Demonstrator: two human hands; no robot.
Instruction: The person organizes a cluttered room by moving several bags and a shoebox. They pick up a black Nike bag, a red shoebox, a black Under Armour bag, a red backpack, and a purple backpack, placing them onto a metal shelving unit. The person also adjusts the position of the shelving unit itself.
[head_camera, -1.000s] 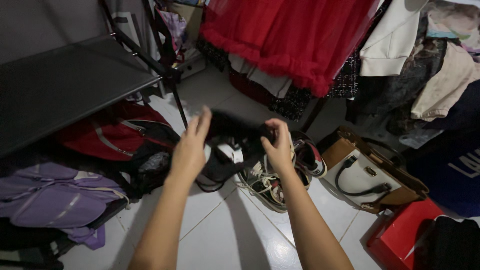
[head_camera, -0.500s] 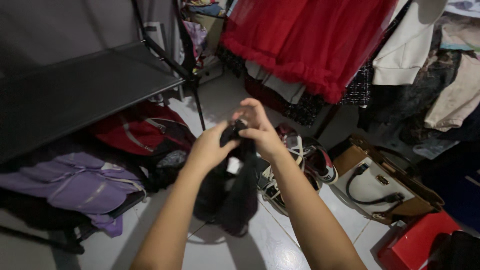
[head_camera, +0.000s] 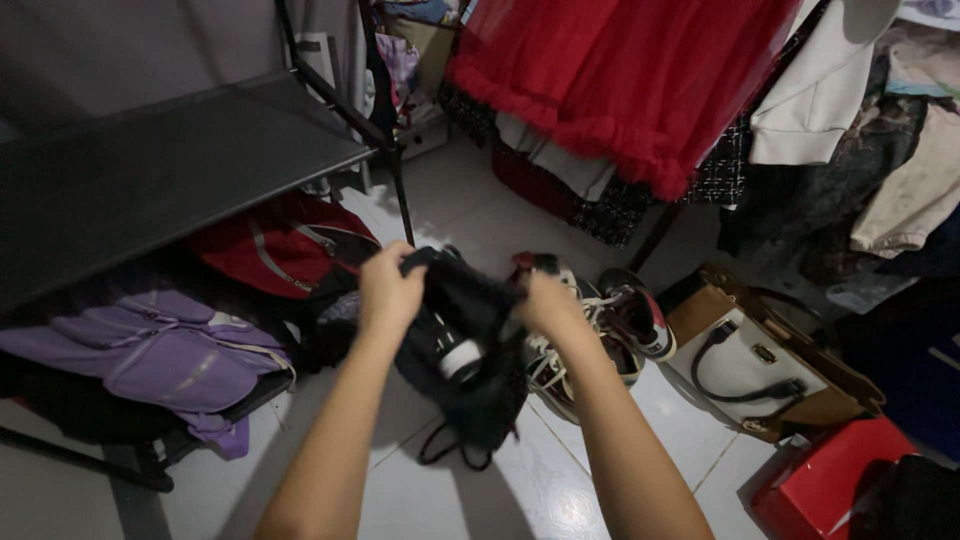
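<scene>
Fingers of both hands are curled shut on one black garment (head_camera: 462, 340), which we find held up in the air between them, above the white tiled floor (head_camera: 440, 490). Our left hand (head_camera: 388, 292) grips the upper left corner; our right hand (head_camera: 545, 305) pinches the opposite edge, knuckles toward the camera. We cannot see the fingertips themselves, as cloth covers them. A white label shows near the middle of the fabric, and thin black straps hang from its lower end, clear of the tiles.

Step in hand, in our judgement: the cloth is being spread or turned between the two grips, with neither edge let go. What comes next calls for both grips to hold and the dangling straps to stay clear of the shoes.

Surroundings noted: a pair of laced sneakers (head_camera: 600, 330) lies on the floor just behind the garment. A tan and white handbag (head_camera: 770, 370) sits to the right, a red box (head_camera: 830, 475) near it. A purple backpack (head_camera: 165, 350) and a red bag (head_camera: 275, 245) lie under a dark shelf (head_camera: 150, 170). A red ruffled skirt (head_camera: 620, 70) hangs above.
</scene>
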